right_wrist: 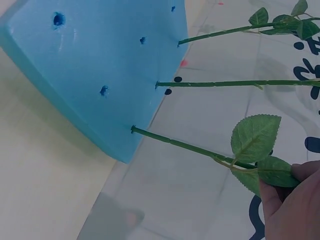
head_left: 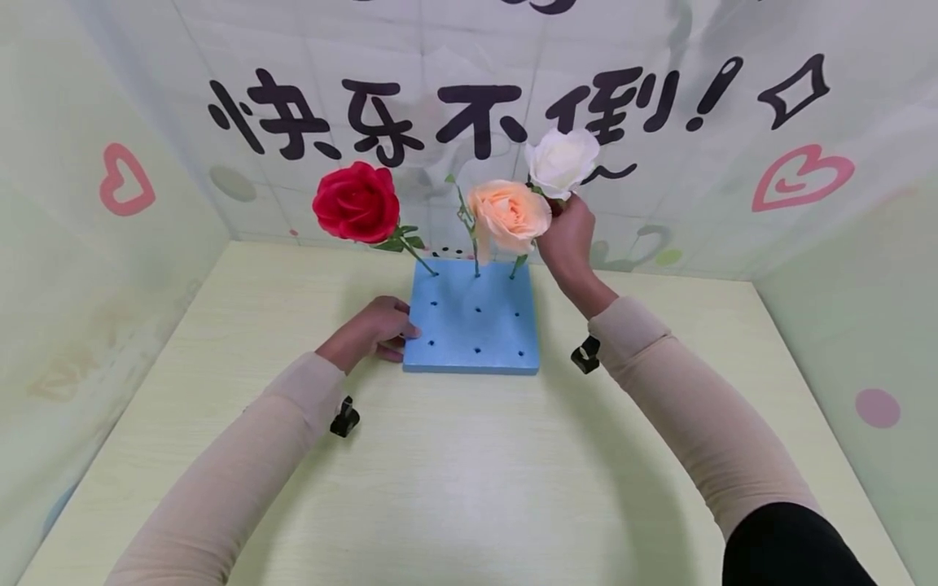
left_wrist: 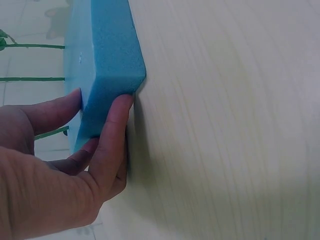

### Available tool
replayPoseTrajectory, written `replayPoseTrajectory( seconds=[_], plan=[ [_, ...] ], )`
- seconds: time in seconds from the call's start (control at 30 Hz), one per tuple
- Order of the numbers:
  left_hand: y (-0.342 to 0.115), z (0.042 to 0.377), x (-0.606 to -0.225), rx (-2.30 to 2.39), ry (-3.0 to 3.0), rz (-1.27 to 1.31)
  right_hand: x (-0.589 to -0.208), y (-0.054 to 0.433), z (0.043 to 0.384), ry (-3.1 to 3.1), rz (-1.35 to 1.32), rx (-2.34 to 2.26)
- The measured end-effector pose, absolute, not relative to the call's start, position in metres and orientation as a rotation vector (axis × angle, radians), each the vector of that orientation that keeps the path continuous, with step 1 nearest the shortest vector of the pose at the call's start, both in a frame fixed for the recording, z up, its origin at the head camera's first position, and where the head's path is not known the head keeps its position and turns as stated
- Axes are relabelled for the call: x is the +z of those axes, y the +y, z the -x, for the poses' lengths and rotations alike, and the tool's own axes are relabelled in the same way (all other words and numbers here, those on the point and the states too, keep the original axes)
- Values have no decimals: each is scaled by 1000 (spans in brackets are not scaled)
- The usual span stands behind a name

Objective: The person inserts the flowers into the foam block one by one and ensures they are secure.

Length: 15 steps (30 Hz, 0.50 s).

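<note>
A blue foam block (head_left: 454,330) with rows of holes lies on the table. My left hand (head_left: 377,324) grips its left edge, thumb on the top face and fingers against the side. At the back right, my right hand (head_left: 570,244) pinches the stem of a white rose (head_left: 563,163) just below the bloom, among its green leaves (right_wrist: 256,138). That stem's lower end is in the block's back right hole. A red rose (head_left: 357,203) leans left from the back left hole, and a peach rose (head_left: 510,216) rises from the back middle one.
The pale wooden table (head_left: 469,488) meets a printed back wall (head_left: 469,49) close behind the block. Side panels (head_left: 66,285) with printed hearts and dots border it left and right. Small black clips (head_left: 344,417) hang at both sleeve cuffs.
</note>
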<state>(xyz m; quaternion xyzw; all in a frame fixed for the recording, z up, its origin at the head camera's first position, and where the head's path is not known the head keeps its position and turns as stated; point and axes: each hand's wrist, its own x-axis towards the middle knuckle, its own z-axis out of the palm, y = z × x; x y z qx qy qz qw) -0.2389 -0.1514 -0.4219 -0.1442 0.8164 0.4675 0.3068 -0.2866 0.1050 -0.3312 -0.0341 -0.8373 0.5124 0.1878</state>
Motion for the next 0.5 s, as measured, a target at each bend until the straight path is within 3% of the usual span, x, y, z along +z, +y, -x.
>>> replayPoseTrajectory(
  seconds=[0.5],
  plan=[
    [-151,237,-420,1227,2170,382,-343,118,262,-2278,-104,1502]
  ],
)
